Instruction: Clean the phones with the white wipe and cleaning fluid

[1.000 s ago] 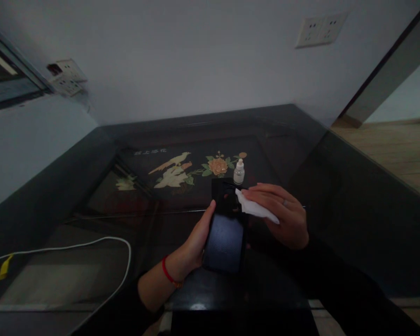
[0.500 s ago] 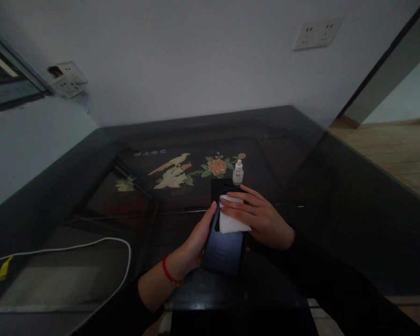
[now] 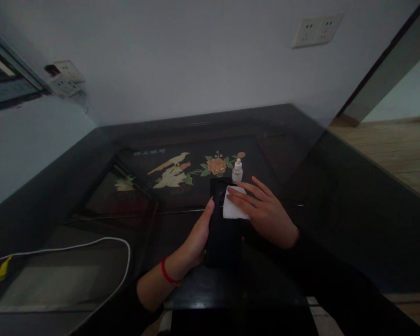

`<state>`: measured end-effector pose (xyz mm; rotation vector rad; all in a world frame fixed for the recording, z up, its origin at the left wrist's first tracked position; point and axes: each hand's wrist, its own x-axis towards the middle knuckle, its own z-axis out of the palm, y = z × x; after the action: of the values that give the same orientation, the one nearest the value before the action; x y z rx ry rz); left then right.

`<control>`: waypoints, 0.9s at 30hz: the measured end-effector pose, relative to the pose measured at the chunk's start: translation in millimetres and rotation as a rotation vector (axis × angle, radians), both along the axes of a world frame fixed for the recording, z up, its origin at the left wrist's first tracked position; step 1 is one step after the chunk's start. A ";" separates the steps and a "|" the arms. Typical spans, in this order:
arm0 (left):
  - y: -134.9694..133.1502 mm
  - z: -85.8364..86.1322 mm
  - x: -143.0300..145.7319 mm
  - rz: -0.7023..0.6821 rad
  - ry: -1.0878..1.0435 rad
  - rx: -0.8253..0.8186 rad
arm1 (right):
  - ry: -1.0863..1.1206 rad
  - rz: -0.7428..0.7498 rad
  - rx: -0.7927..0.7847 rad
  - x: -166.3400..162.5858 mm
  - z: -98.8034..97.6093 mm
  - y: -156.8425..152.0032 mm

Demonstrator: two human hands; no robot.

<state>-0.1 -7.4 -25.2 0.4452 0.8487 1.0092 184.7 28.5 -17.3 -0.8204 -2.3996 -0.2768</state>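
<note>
My left hand (image 3: 199,235) is closed round the left side of a dark smartphone (image 3: 224,242), thumb along its edge. The phone is tilted above the table, and its surface looks black. With the fingers of my right hand (image 3: 268,212) I press a folded white wipe (image 3: 233,210) on the upper right part of the phone; the ring and little fingers stand a bit apart. Just past the phone's top end, a small clear dropper bottle (image 3: 237,171) with a white cap stands upright on the table.
The dark glossy table (image 3: 273,130) bears a picture of birds and a peony (image 3: 216,166). On the left lies a white cable (image 3: 101,239) with a yellow tag (image 3: 3,269). Wall sockets (image 3: 317,31) are on the wall behind.
My right hand and the wipe have slid slightly up and right on the phone. The phone has tilted, its surface going from bluish sheen to black. The bottle stands where it was.
</note>
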 end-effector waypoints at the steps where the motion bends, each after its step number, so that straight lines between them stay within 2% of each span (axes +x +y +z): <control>1: 0.2 -0.9 1.2 0.019 0.010 0.030 | 0.013 -0.016 -0.011 -0.9 -0.7 -1.1; 4: 2.6 -4.4 3.4 0.096 0.047 0.173 | 0.098 -0.011 -0.060 -4.8 -1.3 -6.1; 7: 4.5 -4.3 2.8 0.148 0.081 0.241 | 0.194 0.075 -0.189 -8.1 2.8 -11.9; 9: 3.9 -0.8 1.9 0.148 0.091 0.220 | 0.270 0.126 -0.303 -8.1 7.5 -14.8; 11: 1.7 4.3 1.4 0.088 0.070 0.160 | 0.384 0.106 -0.360 -6.3 11.5 -16.1; 14: -2.5 10.9 2.3 -0.030 0.003 0.049 | 0.513 0.003 -0.274 -2.8 11.8 -14.6; 17: -5.5 12.1 4.7 -0.061 -0.068 -0.019 | 0.442 0.025 -0.142 -2.9 5.2 -11.0; 20: -5.2 7.5 6.8 -0.087 -0.114 -0.075 | 0.339 0.081 -0.091 -6.9 -1.6 -9.1; 25: 0.4 -0.1 6.8 0.055 -0.137 -0.128 | 0.249 0.217 -0.146 -8.2 2.8 -11.7; 27: 1.2 1.2 5.6 0.032 -0.117 -0.147 | 0.227 0.288 -0.190 -4.5 8.0 -12.2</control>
<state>5.5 -6.2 -24.0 0.2459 0.8209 0.9854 180.2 16.3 -9.3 -0.5429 -2.3113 0.1529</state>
